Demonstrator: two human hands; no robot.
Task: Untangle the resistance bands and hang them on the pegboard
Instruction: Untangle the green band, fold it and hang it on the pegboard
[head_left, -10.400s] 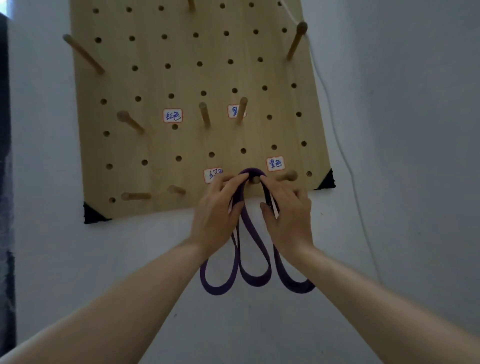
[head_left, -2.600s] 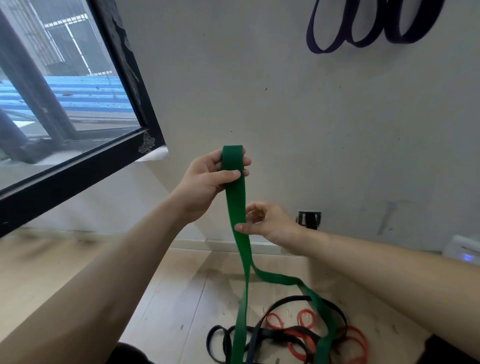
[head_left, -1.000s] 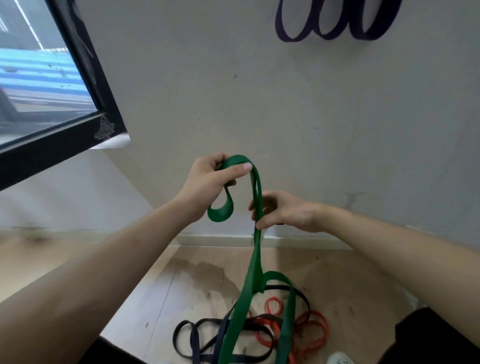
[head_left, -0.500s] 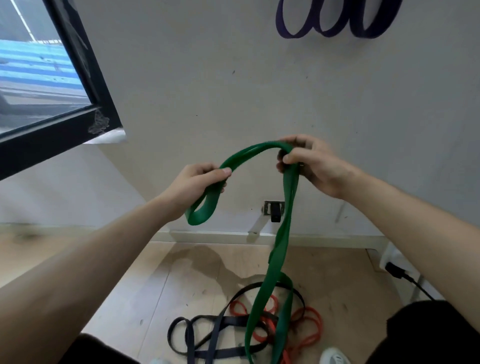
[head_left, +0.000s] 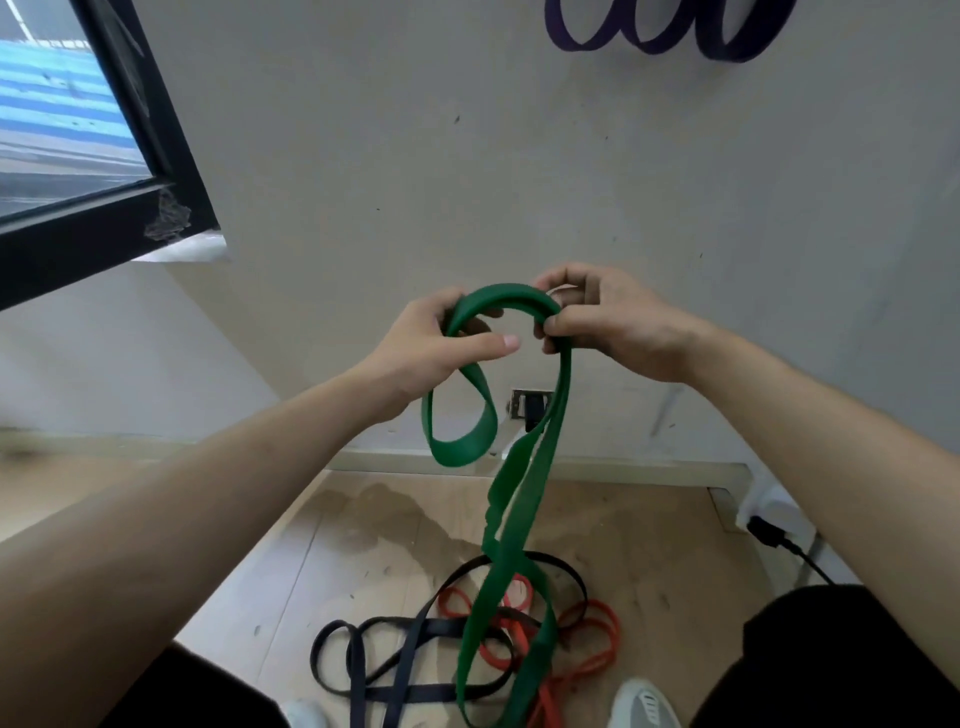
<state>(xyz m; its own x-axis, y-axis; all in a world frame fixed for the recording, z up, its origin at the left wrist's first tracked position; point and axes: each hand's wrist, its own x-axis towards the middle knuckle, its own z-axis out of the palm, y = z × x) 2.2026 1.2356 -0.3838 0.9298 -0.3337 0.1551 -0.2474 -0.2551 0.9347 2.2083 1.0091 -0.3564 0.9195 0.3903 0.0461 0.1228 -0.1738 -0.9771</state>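
Both my hands hold a wide green band at chest height in front of the wall. My left hand grips it where a short loop hangs down below the fist. My right hand pinches the arch of the band close beside the left. Two long strands drop from my right hand to the floor. There they run over a dark navy band and a red band lying tangled together. The lower loops of a purple band hang on the wall at the top edge. The pegboard is out of view.
A black-framed window fills the upper left. A wall socket sits low behind the green band, and a white power strip with a black plug lies at the right. My shoes stand at the bottom edge on the wooden floor.
My hands have come closer together, so the green arch between them is shorter. The short loop under my left hand hangs lower. The view has tilted slightly down.
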